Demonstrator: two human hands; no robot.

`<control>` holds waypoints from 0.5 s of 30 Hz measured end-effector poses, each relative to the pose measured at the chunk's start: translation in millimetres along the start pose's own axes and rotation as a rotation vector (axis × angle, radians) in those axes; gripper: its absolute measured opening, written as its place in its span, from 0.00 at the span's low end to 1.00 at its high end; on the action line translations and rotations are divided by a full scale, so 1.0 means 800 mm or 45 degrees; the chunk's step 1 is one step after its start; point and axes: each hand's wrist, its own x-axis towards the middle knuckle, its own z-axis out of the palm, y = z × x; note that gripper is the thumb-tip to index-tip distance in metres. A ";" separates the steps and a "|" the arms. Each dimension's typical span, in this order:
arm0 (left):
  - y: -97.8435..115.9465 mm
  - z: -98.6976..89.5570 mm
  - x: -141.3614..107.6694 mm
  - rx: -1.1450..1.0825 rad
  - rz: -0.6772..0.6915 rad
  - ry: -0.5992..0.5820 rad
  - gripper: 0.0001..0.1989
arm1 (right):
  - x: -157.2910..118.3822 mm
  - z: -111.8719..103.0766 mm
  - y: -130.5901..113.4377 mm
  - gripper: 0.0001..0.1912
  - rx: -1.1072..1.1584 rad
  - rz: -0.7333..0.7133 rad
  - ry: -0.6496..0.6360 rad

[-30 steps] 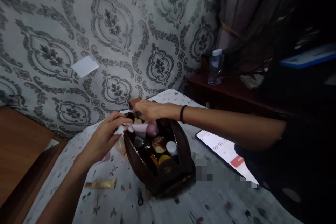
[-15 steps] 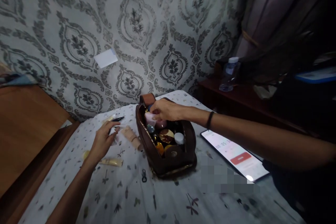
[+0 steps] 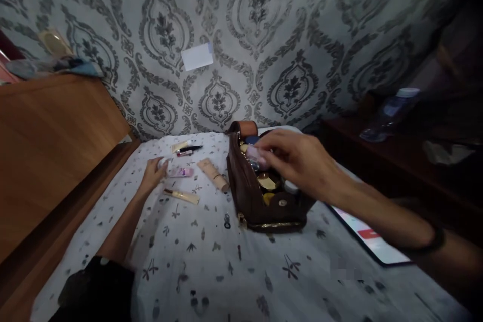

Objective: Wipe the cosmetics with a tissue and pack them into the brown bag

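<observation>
An open brown zip bag (image 3: 241, 181) stands on the bed, packed with cosmetics such as a round gold-lidded compact (image 3: 268, 181). My right hand (image 3: 302, 161) is over its opening, thumb and fingers closed on a pale pink item (image 3: 255, 155) whose kind I cannot make out. To the left, my left hand (image 3: 151, 175) has its fingers at the clear-white end of a small pink tube (image 3: 181, 172), which lies along the sheet. Between that tube and the bag is a beige squeeze tube (image 3: 213, 173). A slim pale-yellow tube (image 3: 181, 196) lies nearer me.
Behind the left hand lie a black pen-like item (image 3: 188, 149) and a cream tube (image 3: 181, 146). A lit phone (image 3: 372, 234) is right of the bag, partly under my forearm. A water bottle (image 3: 390, 113) stands on the dark side table. A wooden bed board (image 3: 60, 151) borders the left.
The view has swung left, so the bag appears farther right. My right hand stays at the bag's opening with the pale pink item. The pink tube beside my left hand now shows clearly.
</observation>
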 end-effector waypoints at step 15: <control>0.005 0.053 0.011 0.528 0.311 -0.462 0.14 | -0.070 0.208 -0.071 0.08 0.799 0.114 -0.350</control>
